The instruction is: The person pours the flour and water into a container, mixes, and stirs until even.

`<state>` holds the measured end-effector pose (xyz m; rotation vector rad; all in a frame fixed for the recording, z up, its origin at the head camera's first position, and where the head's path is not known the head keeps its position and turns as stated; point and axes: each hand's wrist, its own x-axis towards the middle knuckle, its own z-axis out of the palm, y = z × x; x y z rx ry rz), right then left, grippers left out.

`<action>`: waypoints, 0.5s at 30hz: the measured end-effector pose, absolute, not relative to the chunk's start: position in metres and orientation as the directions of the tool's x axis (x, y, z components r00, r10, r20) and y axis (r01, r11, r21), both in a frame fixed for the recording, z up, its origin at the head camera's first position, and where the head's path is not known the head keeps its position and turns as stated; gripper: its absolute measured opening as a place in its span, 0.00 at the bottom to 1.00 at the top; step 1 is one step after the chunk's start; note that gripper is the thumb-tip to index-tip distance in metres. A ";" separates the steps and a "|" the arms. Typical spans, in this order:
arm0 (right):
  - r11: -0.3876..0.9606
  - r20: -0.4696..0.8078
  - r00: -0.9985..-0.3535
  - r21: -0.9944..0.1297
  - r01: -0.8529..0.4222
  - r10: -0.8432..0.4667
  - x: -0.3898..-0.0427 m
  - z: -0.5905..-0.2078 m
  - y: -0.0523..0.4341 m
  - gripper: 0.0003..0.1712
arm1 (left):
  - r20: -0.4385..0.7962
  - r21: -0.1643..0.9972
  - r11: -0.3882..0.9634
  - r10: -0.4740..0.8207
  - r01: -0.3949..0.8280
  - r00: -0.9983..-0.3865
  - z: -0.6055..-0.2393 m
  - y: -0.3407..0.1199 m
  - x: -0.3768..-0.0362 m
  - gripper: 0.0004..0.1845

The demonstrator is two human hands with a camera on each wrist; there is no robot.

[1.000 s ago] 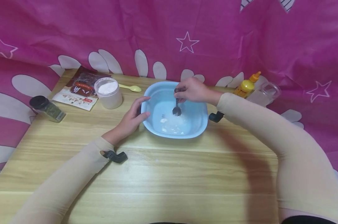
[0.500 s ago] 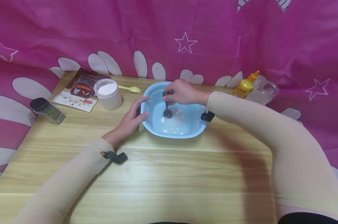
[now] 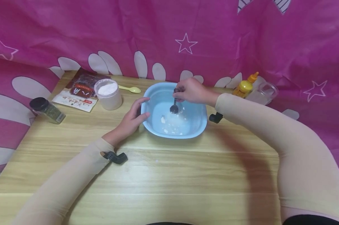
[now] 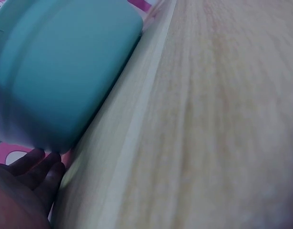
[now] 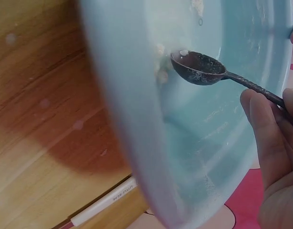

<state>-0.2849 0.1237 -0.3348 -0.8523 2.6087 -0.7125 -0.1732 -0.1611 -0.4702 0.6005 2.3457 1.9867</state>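
A light blue plastic basin (image 3: 175,136) stands on the table with white clumps in its bottom. My right hand (image 3: 193,90) pinches the handle of a dark spoon (image 3: 174,108) and holds it inside the basin, bowl down. Seen from the right wrist, the spoon's bowl (image 5: 198,69) has white residue on it. My left hand (image 3: 131,117) steadies the basin's left side, thumb and forefinger spread at the rim. In the left wrist view, its other fingers (image 4: 39,174) reach fairly straight to the outer wall.
To the left are an open jar (image 3: 109,97) of white powder, a yellow spoon (image 3: 131,89), a spice packet (image 3: 78,90) and a black-capped bottle (image 3: 48,111). At the right stand a yellow squeeze bottle (image 3: 245,86) and a clear container (image 3: 262,93). A pink curtain (image 3: 158,34) hangs behind.
The spoon in my right hand went left across the basin, then back right. The left hand has stayed at the basin's left side.
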 end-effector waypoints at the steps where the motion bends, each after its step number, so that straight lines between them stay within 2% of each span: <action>1: 0.700 -0.126 -0.777 -0.540 -0.468 -0.617 -0.284 -0.335 0.125 0.08 | 0.236 0.952 0.122 0.294 0.281 -0.926 -0.470 -0.161 -0.173 0.33; 6: 0.701 -0.116 -0.769 -0.513 -0.495 -0.628 -0.279 -0.333 0.129 0.07 | 0.237 0.952 0.121 0.292 0.281 -0.927 -0.471 -0.160 -0.173 0.33; 15: 0.699 -0.137 -0.718 -0.411 -0.585 -0.682 -0.268 -0.326 0.131 0.13 | 0.224 0.954 0.132 0.290 0.271 -0.930 -0.470 -0.161 -0.173 0.33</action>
